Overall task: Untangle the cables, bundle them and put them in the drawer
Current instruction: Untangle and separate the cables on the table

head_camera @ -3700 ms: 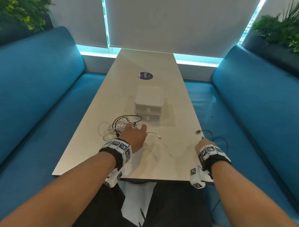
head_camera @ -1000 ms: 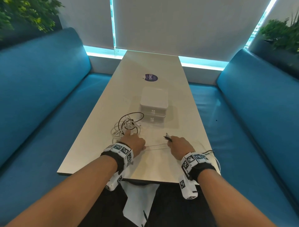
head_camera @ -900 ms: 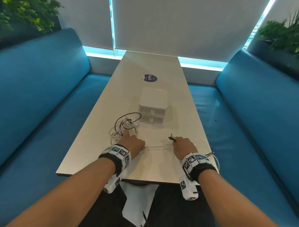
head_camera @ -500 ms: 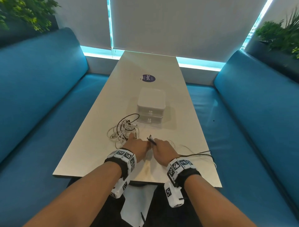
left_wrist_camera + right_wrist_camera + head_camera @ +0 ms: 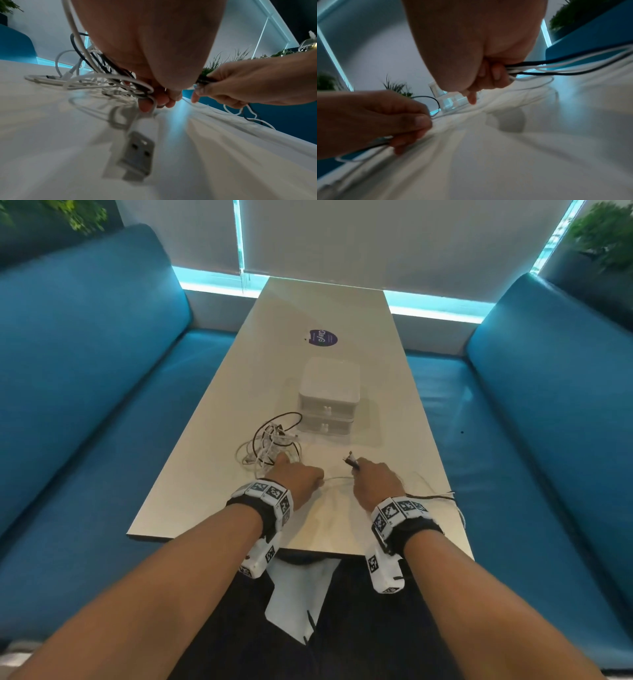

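Smooth white and black plastic-sheathed cables [image 5: 270, 445] lie on a smooth, faintly glossy pale table [image 5: 212, 446], a bare metal USB plug [image 5: 135, 155] just below the left hand's [image 5: 301, 481] grip, beside a matt white plastic drawer box [image 5: 329, 395] and glossy blue leatherette benches [image 5: 85, 405].

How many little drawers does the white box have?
2: the top drawer and the bottom drawer of the white box, stacked, both closed, behind the cables.

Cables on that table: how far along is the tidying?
Early. Nothing looks bundled: the tangle of cables still lies loose on the table. In hand: the left hand pins it while the right hand grips drawn-out strands. Left: separating, bundling, and opening the shut drawer box.
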`<state>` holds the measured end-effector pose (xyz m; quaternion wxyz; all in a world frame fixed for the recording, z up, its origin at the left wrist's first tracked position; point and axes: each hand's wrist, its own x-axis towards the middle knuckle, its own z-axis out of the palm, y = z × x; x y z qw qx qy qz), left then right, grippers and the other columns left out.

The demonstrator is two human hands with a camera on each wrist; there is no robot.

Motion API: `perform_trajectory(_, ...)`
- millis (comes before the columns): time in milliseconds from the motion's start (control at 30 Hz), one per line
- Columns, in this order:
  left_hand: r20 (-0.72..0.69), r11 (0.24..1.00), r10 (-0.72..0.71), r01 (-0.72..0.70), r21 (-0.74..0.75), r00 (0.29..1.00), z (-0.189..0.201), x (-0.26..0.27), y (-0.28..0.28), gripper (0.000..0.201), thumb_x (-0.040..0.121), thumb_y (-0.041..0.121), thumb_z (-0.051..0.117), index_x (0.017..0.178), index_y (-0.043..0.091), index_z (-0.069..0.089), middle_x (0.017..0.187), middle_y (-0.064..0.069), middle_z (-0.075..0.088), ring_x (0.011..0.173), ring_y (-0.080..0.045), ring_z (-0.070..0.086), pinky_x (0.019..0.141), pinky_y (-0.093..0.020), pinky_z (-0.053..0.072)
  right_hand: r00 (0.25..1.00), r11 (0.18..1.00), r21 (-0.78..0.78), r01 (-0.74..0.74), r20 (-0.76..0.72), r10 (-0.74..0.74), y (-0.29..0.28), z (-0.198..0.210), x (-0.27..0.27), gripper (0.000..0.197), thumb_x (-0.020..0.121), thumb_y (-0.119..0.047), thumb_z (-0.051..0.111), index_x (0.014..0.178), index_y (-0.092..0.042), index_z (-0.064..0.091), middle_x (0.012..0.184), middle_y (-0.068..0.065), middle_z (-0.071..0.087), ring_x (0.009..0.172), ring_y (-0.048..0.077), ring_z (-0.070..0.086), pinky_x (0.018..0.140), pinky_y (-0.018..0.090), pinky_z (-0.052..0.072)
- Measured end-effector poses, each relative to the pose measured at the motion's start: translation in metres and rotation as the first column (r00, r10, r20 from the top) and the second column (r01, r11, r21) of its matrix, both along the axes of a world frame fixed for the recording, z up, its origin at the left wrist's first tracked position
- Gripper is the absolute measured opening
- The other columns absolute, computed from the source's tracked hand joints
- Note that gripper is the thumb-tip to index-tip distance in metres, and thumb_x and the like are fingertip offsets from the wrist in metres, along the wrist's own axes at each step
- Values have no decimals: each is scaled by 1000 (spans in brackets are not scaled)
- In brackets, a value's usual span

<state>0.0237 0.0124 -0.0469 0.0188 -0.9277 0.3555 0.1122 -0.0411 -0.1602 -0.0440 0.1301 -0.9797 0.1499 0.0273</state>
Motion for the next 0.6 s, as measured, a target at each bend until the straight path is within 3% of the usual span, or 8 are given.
perform_trajectory(167,3,994,0,1,-112,1000,0,-8,-7,20,102,18,37,89,29,47,71,1,64,74,-27,61,95,-44,24,981,969,151,-196,37,192,23,-3,-3,25,102,-22,39,105,-9,60,102,16,67,94,35,62,77,40,49)
perform_trajectory(367,-75,992,55,-63,-112,996,5,-6,1,25,107,34,33,91,27,51,73,7,55,77,-22,49,99,-44,23,992,973,194,-123,18,122,15,-1,-1,24,101,-27,45,108,-12,62,99,16,68,89,34,62,76,41,50)
perform_trajectory(600,-135,986,111,-126,-109,985,8,-1,6,24,105,30,34,90,31,53,82,7,57,89,-24,53,105,-47,24,998,997,61,56,-8,-56,-9,6,5,25,102,-30,42,112,-15,59,104,14,63,90,35,61,71,35,44)
